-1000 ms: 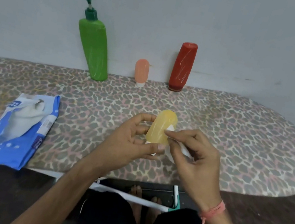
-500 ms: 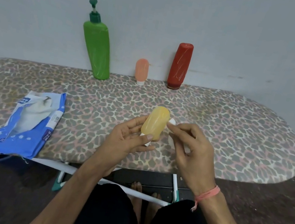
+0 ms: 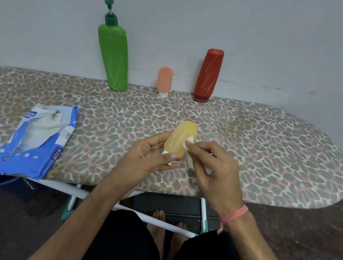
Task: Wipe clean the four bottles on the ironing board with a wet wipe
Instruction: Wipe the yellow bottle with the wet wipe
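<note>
Both hands work together above the near edge of the ironing board (image 3: 255, 144): our left hand (image 3: 149, 160) grasps the yellow bottle (image 3: 179, 138) from the side, thumb across its lower part and fingers behind it, and our right hand (image 3: 211, 171) pinches a white wet wipe (image 3: 189, 145) and presses it on the right side of this bottle. The bottle is lifted off the board, tilted a little to the right, with its white cap pointing down near the left palm. We judge that the step in hand is the wiping of this yellow bottle; whether it is the first of the four or a later one, we cannot tell. The next move, in our opinion, calls for turning the bottle in the left hand so the wipe reaches the sides that it does not cover now, and then for putting it down and taking another one. The bottle is small, rounded and half transparent, of warm yellow colour, and it looks smooth, so it may slip if the grip is loose. Three other bottles stand at the far edge by the wall: the green pump bottle (image 3: 113, 57), the small peach bottle (image 3: 164, 80) and the red bottle (image 3: 208, 74), which shows pale scratch-like marks. A blue pack of wipes (image 3: 35, 142) lies near the left end of the board, at its near edge.
</note>
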